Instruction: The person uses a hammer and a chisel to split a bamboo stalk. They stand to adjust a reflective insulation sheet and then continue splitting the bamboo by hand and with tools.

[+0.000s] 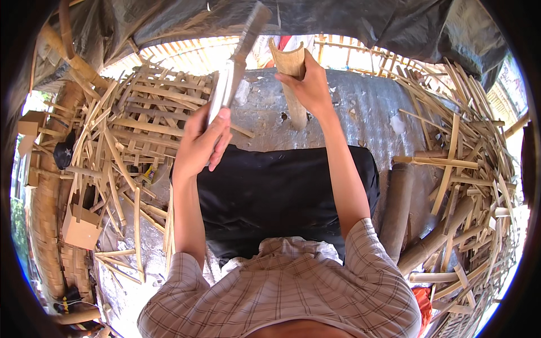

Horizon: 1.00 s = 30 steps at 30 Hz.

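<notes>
Up at the far centre of the view, both hands are raised over a grey, scuffed work surface (360,112). L hand (200,141) is wrapped tight round the handle of a long knife (231,79), thumb pressed along the grip; blade runs up & slightly right, blurred toward the tip, w/ its end close to the dark tarp (169,22) overhead. R hand (310,87) is closed on a curved, split bamboo piece (290,67), held roughly upright; its lower end reaches down toward the grey surface, contact can't be told. Knife & bamboo piece are just beside each other, not clearly touching; knife is to the left of the piece. Nearer, below both hands, a black cloth (282,191) covers the lap area, and checked shirt sleeves (282,293) come in from the near edge. To the left, a big loose heap of bamboo strips (129,129) lies criss-crossed, some over a woven lattice. To the right, another pile of bamboo offcuts (462,158), plus a thick round bamboo pole (397,208) lying near-to-far beside the black cloth. Far behind, a slatted bamboo fence (191,53) in bright light.
</notes>
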{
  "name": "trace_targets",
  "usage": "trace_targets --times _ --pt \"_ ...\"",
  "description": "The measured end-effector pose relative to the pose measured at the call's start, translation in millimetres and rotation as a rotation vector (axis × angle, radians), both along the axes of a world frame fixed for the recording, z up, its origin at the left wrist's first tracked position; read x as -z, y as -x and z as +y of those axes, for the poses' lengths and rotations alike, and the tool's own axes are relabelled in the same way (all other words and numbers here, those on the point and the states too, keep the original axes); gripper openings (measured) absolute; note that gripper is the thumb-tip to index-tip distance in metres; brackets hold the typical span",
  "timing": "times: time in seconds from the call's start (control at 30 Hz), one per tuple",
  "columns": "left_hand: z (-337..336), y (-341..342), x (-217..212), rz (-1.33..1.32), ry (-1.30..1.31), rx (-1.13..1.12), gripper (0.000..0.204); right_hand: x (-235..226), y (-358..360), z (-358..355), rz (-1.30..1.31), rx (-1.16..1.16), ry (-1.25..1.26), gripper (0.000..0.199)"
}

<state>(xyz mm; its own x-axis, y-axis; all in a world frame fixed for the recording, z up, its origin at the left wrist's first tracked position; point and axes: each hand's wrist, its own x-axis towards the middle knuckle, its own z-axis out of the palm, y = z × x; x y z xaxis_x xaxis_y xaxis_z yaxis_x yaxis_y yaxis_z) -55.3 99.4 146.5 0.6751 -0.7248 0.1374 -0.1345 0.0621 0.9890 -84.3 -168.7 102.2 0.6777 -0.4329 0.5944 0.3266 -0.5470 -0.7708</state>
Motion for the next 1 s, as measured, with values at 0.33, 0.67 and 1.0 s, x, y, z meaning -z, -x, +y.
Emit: trace_targets --times 0.33,0.67,1.0 --pt "-45.4 -9.4 30.8 -0.12 -0.216 -0.141 0.048 1.6 -13.4 -7.3 0.086 0.116 0.126 0.059" --pt "-16.1 -16.0 -8.3 -0.011 -0.286 -0.004 0.041 43.7 7.0 -46.6 0.268 -0.011 0.114 0.077" --pt "-33.5 -45.3 -25.1 0.767 0.232 0.623 0.021 305.4 52.1 -185.9 1.488 0.399 0.138 0.057"
